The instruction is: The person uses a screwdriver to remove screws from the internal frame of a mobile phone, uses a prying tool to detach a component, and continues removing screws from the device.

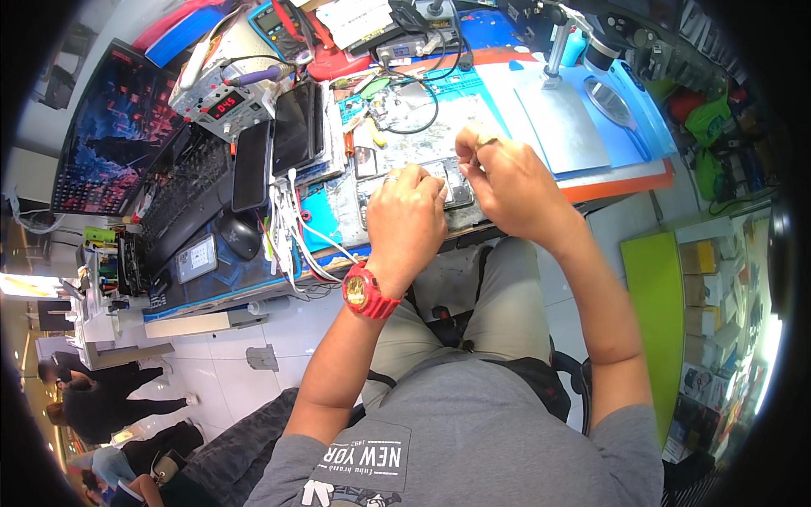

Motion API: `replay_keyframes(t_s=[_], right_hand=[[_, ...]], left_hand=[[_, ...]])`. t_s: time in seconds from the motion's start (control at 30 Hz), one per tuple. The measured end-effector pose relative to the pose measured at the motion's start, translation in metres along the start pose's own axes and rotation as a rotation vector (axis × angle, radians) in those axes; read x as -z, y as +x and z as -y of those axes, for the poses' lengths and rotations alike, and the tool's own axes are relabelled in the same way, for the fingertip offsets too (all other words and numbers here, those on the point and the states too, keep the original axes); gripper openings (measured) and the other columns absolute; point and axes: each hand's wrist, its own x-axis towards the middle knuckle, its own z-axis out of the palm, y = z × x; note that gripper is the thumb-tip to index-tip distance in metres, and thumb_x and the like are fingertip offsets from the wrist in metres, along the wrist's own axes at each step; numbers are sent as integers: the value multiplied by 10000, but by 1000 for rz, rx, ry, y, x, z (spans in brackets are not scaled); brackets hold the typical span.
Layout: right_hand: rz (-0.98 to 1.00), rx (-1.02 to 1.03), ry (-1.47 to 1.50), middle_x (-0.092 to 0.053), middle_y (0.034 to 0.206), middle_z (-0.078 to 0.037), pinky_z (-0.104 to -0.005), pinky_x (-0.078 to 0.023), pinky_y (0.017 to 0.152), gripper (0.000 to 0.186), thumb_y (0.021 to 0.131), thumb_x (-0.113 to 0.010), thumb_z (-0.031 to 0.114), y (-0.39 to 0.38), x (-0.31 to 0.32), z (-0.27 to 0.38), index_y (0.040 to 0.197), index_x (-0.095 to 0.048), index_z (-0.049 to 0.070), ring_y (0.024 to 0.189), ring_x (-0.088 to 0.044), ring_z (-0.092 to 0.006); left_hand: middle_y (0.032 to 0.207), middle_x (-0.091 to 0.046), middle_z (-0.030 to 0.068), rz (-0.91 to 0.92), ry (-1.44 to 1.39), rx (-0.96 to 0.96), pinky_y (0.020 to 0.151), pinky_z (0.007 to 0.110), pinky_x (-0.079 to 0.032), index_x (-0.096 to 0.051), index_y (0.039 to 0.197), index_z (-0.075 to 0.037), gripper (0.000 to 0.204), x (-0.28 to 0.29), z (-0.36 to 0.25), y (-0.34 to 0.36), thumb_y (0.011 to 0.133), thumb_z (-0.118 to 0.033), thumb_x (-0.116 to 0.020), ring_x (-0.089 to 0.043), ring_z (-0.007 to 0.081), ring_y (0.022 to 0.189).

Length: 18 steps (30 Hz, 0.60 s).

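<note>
An opened smartphone (pixel 459 193) with its inner parts bare lies flat near the front edge of the work mat (pixel 452 118). My left hand (pixel 405 211), with a red watch on its wrist, is closed over the phone's left part, fingers curled and holding it down. Just above the phone's right end, my right hand (pixel 514 182) is closed in a pinch. Something thin and small shows at its fingertips, too small to name. Beside the phone's upper left lies a small dark part with a pale face (pixel 365 162). My fingers hide much of the phone's middle.
Left of the mat are two dark phones (pixel 252 165), white cables (pixel 291 215), a mouse (pixel 239 235) and a power supply (pixel 224 106). A black cable (pixel 435 101) loops behind. At right stand a metal plate (pixel 562 127) and a magnifier (pixel 610 101).
</note>
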Motion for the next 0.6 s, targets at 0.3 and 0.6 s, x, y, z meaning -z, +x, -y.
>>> replay_keyframes(t_s=[0.3,0.6], right_hand=[[-50,-55,-66,-738,937,-221,-429,-575,751,273,919,-751,63,2,2,-2,1123,-634,-77,814,-756,-351],[-73,-164,24,-749,1036,-249,-493,-570,782,261,906,-745,84,2,4,5,1076,-666,-98,835,-719,-436]], left_hand=[[952,-683,61,-5,36,-31,906,449,-471,-777,909,-81,73,-1,1,1,911,-153,-762,-665,289,925],[953,-680,60,-1,36,-36,902,460,-470,-773,906,-76,80,-1,2,-1,910,-155,-765,-661,293,933]])
